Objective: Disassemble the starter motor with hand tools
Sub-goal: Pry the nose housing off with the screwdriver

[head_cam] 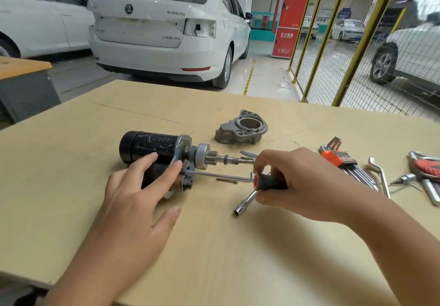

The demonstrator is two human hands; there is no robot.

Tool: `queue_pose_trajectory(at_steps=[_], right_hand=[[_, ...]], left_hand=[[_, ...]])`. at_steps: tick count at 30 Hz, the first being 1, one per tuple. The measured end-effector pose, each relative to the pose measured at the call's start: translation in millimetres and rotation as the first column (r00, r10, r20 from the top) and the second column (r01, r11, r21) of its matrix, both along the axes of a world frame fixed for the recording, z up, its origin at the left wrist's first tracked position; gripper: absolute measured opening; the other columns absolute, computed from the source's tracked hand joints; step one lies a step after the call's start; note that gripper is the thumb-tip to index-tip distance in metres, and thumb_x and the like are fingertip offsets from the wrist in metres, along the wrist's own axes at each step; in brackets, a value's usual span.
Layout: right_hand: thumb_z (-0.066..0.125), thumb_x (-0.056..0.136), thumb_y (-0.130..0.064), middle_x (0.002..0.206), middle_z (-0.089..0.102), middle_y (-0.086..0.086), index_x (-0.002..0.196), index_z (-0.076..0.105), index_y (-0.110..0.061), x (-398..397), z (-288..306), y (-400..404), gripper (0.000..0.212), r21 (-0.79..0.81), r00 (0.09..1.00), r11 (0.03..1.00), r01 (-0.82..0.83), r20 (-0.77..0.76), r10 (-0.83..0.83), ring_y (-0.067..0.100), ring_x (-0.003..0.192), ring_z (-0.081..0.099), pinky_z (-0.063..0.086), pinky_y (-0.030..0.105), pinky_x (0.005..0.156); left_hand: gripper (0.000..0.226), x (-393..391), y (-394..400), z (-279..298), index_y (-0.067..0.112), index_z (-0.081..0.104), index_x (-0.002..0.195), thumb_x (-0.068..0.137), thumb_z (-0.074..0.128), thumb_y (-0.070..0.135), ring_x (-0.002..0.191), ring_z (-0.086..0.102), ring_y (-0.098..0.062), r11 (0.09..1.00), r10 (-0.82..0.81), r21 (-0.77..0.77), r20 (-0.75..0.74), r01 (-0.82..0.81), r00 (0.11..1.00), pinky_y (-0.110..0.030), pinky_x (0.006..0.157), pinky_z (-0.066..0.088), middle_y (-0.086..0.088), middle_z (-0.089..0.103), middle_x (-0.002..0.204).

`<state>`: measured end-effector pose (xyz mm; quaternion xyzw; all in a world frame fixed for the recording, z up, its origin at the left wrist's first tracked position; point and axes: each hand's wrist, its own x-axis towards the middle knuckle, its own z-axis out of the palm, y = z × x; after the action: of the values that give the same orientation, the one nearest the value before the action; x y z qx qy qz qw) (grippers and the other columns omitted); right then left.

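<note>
With right hand (292,182) fingers clenched around the screwdriver (238,179) handle and left hand (140,186) fingers relaxed, steadying the starter motor (152,147) on the counter (214,246), keep the shaft square while turning.

The motor (147,147) is black with white scratch marks, and its gear (204,156) end is shiny silver. The housing (241,130) is dull grey. The screwdriver (262,182) has a black handle with a red ring and a silver rod. The hex keys (342,162) are silver in an orange and black holder. The table (71,174) is pale yellow-tan. The car (166,29) is white. The fence (345,43) has yellow posts. The cabinet (291,20) is red.
</note>
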<state>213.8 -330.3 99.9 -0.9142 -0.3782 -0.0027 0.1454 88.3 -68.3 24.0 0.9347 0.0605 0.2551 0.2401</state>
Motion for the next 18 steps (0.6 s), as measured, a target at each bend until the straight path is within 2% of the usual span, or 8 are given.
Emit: queue_pose_trajectory(at_steps=[3, 8, 10, 13, 18], right_hand=[[0.071, 0.081, -0.046, 0.066, 0.059, -0.018, 0.077, 0.058, -0.039, -2.5, 0.4, 1.8, 0.016, -0.008, 1.0, 1.0, -0.003, -0.015, 0.003, 0.005, 0.066, 0.055, 0.035, 0.02, 0.052], [0.057, 0.085, -0.043, 0.068, 0.054, 0.007, 0.074, 0.058, -0.014, -3.5, 2.3, 2.0, 0.03, 0.072, 1.0, 0.997, -0.003, -0.029, 0.005, 0.02, 0.06, 0.048, 0.043, 0.044, 0.057], [0.058, 0.085, -0.042, 0.071, 0.056, 0.005, 0.077, 0.059, -0.015, -3.1, 3.1, 1.9, 0.028, 0.061, 1.0, 0.998, -0.004, -0.023, 0.005, 0.019, 0.065, 0.051, 0.047, 0.045, 0.061], [0.069, 0.083, -0.042, 0.079, 0.058, -0.008, 0.082, 0.058, -0.026, -1.9, 3.0, 1.0, 0.019, 0.015, 1.0, 1.0, -0.013, -0.024, 0.013, 0.012, 0.076, 0.055, 0.049, 0.038, 0.065], [0.071, 0.084, -0.046, 0.075, 0.056, -0.012, 0.088, 0.046, -0.032, 0.3, -1.6, 0.3, 0.029, -0.023, 1.0, 1.0, -0.004, -0.014, 0.004, 0.011, 0.071, 0.054, 0.046, 0.036, 0.06]], left_hand=[[0.082, 2.3, 5.3, -0.9, 0.049, 0.051, 0.145, 0.08, 0.086, 0.013, 0.128, 0.035, -0.018, 0.999, -0.034, -0.029, 0.022, 0.035, 0.999, -0.046, 0.098, 0.046, 0.005, 0.047, 0.153], [0.081, 6.5, 7.3, -1.9, 0.046, 0.054, 0.143, 0.08, 0.084, 0.004, 0.119, 0.037, -0.017, 0.998, -0.06, -0.024, 0.076, 0.062, 0.995, -0.042, 0.1, 0.038, 0.002, 0.053, 0.148], [0.077, 7.3, 6.6, -1.4, 0.049, 0.054, 0.142, 0.084, 0.082, 0.007, 0.118, 0.037, -0.013, 0.998, -0.045, -0.04, 0.091, 0.049, 0.995, -0.04, 0.1, 0.038, 0.006, 0.052, 0.148], [0.074, 7.6, 4.9, -1.1, 0.048, 0.056, 0.143, 0.084, 0.081, 0.011, 0.121, 0.039, -0.016, 0.999, -0.016, -0.047, 0.099, 0.021, 0.995, -0.039, 0.098, 0.041, 0.009, 0.053, 0.147], [0.069, 7.6, 4.3, -3.2, 0.046, 0.064, 0.136, 0.08, 0.084, 0.011, 0.124, 0.041, -0.018, 0.999, 0.001, -0.041, 0.099, 0.003, 0.995, -0.041, 0.098, 0.04, 0.008, 0.055, 0.146]])
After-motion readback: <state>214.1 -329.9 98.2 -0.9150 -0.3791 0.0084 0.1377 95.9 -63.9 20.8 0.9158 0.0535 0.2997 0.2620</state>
